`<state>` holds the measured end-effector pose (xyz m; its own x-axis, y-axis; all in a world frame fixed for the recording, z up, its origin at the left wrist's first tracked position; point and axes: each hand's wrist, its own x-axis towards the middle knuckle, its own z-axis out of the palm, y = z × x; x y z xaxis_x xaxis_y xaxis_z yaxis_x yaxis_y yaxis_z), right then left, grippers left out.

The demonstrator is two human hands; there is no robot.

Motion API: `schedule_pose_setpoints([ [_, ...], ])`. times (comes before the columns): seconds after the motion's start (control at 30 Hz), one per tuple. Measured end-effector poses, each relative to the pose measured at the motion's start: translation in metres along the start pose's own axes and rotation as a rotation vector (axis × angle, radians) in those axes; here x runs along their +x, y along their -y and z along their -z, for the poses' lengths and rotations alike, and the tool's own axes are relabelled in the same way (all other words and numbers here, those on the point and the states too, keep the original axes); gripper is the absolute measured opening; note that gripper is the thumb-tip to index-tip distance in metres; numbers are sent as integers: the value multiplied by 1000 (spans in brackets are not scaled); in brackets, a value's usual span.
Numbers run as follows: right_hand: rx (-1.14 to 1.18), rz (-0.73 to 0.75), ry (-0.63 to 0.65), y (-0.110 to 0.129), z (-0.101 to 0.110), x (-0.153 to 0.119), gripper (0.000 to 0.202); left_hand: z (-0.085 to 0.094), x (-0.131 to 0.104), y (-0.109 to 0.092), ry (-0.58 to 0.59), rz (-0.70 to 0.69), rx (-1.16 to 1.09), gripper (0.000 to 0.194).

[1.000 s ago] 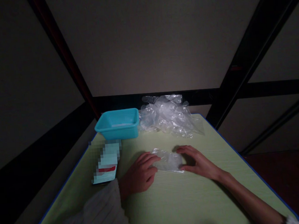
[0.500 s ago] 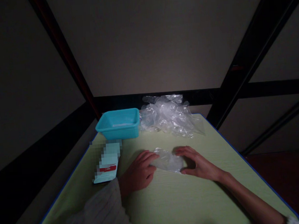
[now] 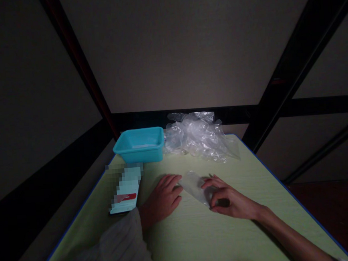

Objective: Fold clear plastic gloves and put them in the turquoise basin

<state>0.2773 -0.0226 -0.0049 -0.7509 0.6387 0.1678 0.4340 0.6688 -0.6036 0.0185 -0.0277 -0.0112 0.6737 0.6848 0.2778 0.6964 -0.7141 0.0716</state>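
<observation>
Though the heap (image 3: 198,136) by the far edge of the table (image 3: 200,241) is crumpled, the clear plastic piece (image 3: 193,186) midway between the side edges looks mostly flattened; left hand (image 3: 163,199) touching, right hand (image 3: 235,202) curled at its near corner, whether either clamps it unclear.

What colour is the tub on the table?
The tub is turquoise blue, best seen in the head view.

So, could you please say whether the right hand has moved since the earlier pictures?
Yes: relative to the blue tub, the right hand shifted slightly toward the person's table edge.
</observation>
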Motion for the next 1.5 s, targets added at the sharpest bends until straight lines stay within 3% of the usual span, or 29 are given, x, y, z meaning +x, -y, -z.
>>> schedule_pose_setpoints([
  [0.2, 20, 37, 58, 5, 1, -1, 9, -7, -2, 3, -34, 87, -53, 24],
  [0.47, 28, 111, 157, 15, -4, 1, 35, -27, -6, 14, -123, 217, -64, 31],
  [0.6, 105, 50, -96, 4, 4, -2, 17, -25, -5, 13, -179, 256, -77, 30],
  [0.7, 150, -143, -317, -7, 13, -5, 19, -22, -4, 11, -219, 264, -106, 27],
  [0.8, 225, -294, -395, -14, 16, -7, 15, -20, -3, 9, -255, 263, -125, 26],
  [1.17, 616, -421, -250, -15, 4, -4, 8, -23, -4, 11, -290, 248, -135, 24],
  [1.37, 661, -419, -166, -8, 2, -3, 12, -23, -4, 12, -282, 249, -145, 24],
  [1.5, 565, -372, -181, -9, 3, -5, 12, -19, -3, 10, -291, 233, -176, 22],
])
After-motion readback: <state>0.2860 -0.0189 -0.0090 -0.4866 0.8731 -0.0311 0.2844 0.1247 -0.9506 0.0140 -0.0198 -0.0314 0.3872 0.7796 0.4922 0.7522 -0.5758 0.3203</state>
